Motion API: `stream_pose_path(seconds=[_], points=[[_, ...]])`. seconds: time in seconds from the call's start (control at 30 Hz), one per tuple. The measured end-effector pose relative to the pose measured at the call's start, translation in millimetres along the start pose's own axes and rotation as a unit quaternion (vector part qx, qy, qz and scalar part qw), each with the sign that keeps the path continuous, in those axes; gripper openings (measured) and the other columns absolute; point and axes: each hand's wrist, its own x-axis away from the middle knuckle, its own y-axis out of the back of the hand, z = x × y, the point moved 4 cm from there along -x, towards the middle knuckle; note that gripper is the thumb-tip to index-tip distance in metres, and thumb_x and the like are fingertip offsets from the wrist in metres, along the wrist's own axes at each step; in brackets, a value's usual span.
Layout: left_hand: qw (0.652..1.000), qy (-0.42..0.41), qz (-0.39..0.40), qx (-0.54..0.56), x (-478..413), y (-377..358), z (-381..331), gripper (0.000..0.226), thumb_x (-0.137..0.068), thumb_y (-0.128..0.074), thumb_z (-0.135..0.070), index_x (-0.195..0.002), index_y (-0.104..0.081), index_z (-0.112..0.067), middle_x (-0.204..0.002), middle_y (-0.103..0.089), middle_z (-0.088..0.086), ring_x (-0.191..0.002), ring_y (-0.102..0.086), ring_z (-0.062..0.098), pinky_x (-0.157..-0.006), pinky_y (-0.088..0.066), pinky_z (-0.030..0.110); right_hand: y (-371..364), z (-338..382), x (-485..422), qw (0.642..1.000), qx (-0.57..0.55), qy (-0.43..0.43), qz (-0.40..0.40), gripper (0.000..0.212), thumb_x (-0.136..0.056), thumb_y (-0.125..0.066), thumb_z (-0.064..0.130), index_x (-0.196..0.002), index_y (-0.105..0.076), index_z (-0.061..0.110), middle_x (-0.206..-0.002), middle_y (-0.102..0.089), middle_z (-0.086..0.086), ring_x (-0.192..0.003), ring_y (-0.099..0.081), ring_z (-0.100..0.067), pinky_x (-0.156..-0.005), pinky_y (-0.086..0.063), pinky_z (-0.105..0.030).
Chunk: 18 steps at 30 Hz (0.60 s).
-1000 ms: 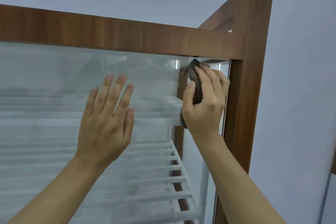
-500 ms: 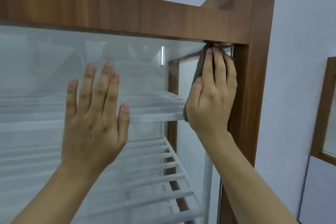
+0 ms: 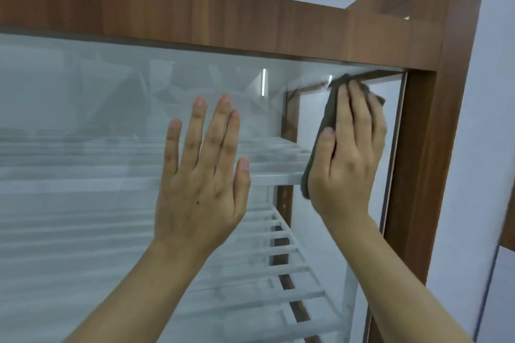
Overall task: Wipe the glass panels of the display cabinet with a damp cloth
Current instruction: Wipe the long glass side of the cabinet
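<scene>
Seemingly slatted white shelves (image 3: 278, 179) inside cabinet (image 3: 223, 25)

Grey cloth (image 3: 326, 120), wood-grain brown cabinet frame (image 3: 250, 22), white shelves (image 3: 278, 178).

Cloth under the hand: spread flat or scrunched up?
Spread fairly flat: the grey cloth lies pressed against the glass under the straight fingers of the right hand.

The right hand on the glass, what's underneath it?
A grey cloth, pressed flat against the glass panel by the right hand. Only its left and top edges show; the rest is covered.
</scene>
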Motion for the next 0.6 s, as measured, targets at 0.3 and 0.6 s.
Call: stream_pose_path(seconds=[0.3,0.6], points=[[1.000,-0.002,0.001,-0.007,1.0,0.2,0.2,0.059,-0.108,-0.034,-0.028,-0.160,-0.024,-0.001,-0.169,-0.019,0.014,-0.158,-0.012,0.034,-0.127,-0.011,0.055,18.2,-34.5,-8.0,0.998,0.029,-0.045,-0.018,0.051,-0.102,-0.038,0.013,-0.149,-0.045,-0.003,-0.154,-0.042,-0.021,-0.145,-0.034,-0.033,-0.121,-0.029,-0.053],[1.000,-0.005,-0.008,0.002,1.8,0.9,1.0,0.059,-0.108,-0.035,-0.027,-0.160,-0.024,0.000,-0.169,-0.020,0.014,-0.157,-0.013,0.035,-0.128,-0.009,0.053,23.6,-32.4,43.0,0.992,0.017,0.090,0.083,0.052,-0.100,-0.039,0.015,-0.150,-0.043,0.001,-0.156,-0.039,-0.017,-0.149,-0.032,-0.035,-0.122,-0.029,-0.053]])
